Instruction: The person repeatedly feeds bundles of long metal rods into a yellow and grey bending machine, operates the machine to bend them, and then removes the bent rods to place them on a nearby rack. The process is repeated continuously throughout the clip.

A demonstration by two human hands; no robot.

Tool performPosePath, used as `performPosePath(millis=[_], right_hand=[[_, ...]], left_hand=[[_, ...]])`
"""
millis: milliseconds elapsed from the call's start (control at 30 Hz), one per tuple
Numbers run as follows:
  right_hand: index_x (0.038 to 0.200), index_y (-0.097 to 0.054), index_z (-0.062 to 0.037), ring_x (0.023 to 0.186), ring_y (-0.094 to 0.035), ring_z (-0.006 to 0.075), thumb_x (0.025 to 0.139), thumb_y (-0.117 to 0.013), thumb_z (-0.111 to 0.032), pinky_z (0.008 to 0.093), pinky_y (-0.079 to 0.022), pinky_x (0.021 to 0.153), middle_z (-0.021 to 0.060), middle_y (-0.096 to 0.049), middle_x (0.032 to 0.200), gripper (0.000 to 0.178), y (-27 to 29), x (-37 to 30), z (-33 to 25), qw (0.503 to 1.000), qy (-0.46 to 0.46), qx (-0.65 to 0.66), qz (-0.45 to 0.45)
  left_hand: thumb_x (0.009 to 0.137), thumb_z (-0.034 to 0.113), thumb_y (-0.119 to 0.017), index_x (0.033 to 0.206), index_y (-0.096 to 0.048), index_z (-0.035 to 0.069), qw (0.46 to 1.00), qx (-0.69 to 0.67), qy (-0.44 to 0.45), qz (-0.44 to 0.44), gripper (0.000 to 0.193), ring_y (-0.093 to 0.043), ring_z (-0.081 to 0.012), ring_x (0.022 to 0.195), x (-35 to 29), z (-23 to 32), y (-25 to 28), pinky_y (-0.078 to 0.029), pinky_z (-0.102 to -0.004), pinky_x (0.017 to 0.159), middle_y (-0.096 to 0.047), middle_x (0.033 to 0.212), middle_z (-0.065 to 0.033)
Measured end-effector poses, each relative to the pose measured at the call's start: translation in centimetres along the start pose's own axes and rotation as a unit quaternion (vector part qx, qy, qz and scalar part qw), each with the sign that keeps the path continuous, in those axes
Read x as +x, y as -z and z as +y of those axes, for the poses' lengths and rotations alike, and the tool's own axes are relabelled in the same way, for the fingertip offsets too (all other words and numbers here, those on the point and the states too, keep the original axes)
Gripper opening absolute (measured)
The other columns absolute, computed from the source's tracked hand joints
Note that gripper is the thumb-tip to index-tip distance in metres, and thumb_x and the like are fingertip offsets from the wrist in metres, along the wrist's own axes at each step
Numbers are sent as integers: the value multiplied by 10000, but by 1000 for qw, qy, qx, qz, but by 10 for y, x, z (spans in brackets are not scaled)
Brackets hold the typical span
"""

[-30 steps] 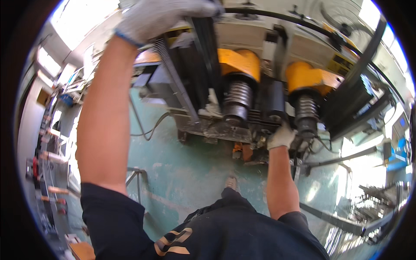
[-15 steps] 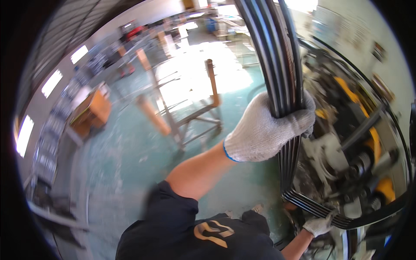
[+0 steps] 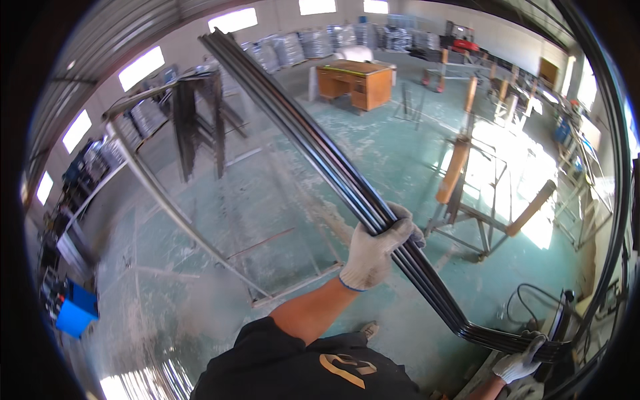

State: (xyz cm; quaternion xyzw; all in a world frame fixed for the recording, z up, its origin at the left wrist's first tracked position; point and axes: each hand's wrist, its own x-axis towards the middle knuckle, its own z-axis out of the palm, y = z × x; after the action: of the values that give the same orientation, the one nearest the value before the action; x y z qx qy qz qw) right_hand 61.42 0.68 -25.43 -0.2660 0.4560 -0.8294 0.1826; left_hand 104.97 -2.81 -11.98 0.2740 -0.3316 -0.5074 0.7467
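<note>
A bundle of several long black metal bars (image 3: 313,143), sharply bent near its lower end, slants across the middle of the view. White-gloved, my left hand (image 3: 380,253) is wrapped round its long straight stretch. Beyond the bend, low on the right, my right hand (image 3: 519,363) in a matching glove grips the shorter stretch, its thumb on top. Past that hand, black bars (image 3: 617,220) curve up along the right rim; they seem to belong to the same bundle, though the join is hard to see.
A metal stand with orange-brown padded posts (image 3: 455,170) is to the right. At left a pale metal rack (image 3: 157,190) carries dark hanging pieces (image 3: 193,127). An orange wooden desk (image 3: 370,83) and wrapped stacks (image 3: 313,43) stand farther back. A blue bin (image 3: 77,310) sits far left.
My view has swung left, away from the machine, toward the rack and desk. The bundle, still in both hands, now slants to the upper left rather than standing nearly upright.
</note>
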Motion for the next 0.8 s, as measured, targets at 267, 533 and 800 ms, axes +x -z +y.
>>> performPosePath(millis=[267,533,800], right_hand=[[1302,-674,45,858,-654,147,1127,-717,-196,305,-569,742,73,-693,1014,300,-196,-5,-25,983,54,-41,-170],[1326,-703,-6,924,-681,206,1072,-742,-207,354,-578,809,86,-723,1054,326,-609,-131,-105,841,371,-137,-370],[1336,-739,-51,1016,-735,300,1000,-789,-220,431,-605,905,123,-774,1120,379,-599,-371,36,565,442,86,-691]], left_hand=[[982,88,-765,1106,-676,48,979,-33,-128,155,158,-766,-340,866,1,100,104,-652,-497,792,-738,902,-140],[1057,171,-605,1113,-727,-26,936,-45,-286,202,238,-699,-360,1091,108,254,283,-540,-481,1046,-754,1107,-205],[1136,233,-570,1345,-671,0,859,272,-383,204,329,-651,-287,1178,144,244,362,-531,-438,999,-702,1322,-171]])
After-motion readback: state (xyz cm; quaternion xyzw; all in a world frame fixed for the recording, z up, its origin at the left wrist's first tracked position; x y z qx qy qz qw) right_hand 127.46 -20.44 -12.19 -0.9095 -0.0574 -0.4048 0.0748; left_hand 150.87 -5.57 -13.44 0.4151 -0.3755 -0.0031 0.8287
